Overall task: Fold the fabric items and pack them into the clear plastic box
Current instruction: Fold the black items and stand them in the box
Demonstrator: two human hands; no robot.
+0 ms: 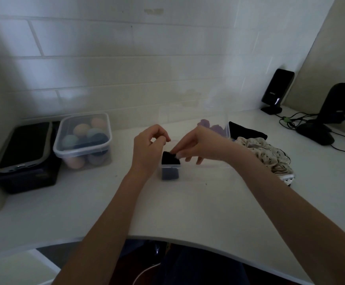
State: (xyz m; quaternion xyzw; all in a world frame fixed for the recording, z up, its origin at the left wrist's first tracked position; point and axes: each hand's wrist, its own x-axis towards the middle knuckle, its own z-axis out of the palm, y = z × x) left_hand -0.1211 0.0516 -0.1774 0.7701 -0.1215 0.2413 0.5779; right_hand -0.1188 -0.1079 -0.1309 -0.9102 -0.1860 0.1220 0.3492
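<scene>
Head view gave me a white counter with a lidded tub of coloured balls at the left. My left hand hovered loosely curled, holding nothing, just left of the clear plastic box. Dark folded fabric sat inside it, and my right hand pressed its fingers onto the fabric's top edge. Patterned cloth lay farther right.

A home desk corner is showing here: a white curved desktop is meeting a tiled wall, with black desktop speakers and cables sitting far right of the fingers.
</scene>
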